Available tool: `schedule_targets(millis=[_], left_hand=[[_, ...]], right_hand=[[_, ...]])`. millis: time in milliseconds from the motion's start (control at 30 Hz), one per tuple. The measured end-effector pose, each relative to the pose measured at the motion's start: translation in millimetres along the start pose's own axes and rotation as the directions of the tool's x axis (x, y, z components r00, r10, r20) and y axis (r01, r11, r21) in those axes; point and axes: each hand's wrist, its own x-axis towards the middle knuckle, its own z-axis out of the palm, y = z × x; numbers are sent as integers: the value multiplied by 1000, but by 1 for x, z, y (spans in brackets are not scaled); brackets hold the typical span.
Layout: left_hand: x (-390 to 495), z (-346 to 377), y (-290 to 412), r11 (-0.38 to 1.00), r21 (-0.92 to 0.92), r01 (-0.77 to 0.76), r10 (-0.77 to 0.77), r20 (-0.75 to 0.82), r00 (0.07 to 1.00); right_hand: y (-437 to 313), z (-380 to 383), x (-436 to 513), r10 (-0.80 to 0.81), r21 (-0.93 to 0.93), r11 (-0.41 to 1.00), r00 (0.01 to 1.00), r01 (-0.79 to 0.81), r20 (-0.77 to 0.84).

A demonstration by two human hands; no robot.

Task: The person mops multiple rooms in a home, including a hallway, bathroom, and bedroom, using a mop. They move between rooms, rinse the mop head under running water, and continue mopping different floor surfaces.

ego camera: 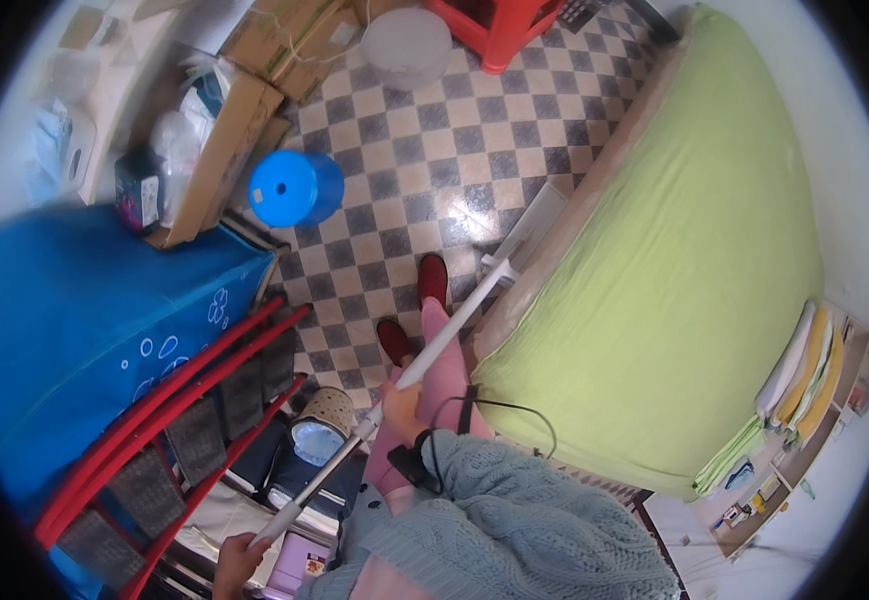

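Note:
Both of my hands are on the long white and metal pole (434, 349) of a flat mop, which runs diagonally across the view. My left hand (239, 559) grips the grey handle end at the lower left. Higher up the pole, my right hand (402, 409) is closed around it, in front of my pink-trousered legs. The pale rectangular mop head (530, 225) lies on the checkered tile floor (404, 195), alongside the lower side of a bed with a light green sheet (652, 262). Part of the head's far side is hard to make out.
A blue plastic stool (303, 187) and cardboard box (216, 165) stand left. A red folding ladder (179, 420) leans by a blue-covered piece of furniture (89, 277). A waste bin (325, 416) is near my legs. Ahead are a round grey container (406, 49) and red stool (498, 34).

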Motion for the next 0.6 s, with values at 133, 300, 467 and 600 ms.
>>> schedule_targets(millis=[133, 300, 467, 600], left_hand=[[37, 57, 54, 967, 58, -247, 251, -96, 963], [56, 110, 87, 882, -61, -468, 471, 52, 881], [-21, 3, -33, 973, 215, -82, 95, -53, 994], [-61, -30, -43, 979, 204, -8, 70, -300, 951]], right_hand=[[-29, -43, 93, 188, 130, 967, 958, -219, 215], [-60, -95, 159, 82, -115, 990, 997, -81, 4], [-2, -14, -39, 2, -223, 974, 988, 32, 154], [11, 19, -83, 330, 255, 874, 891, -413, 311]])
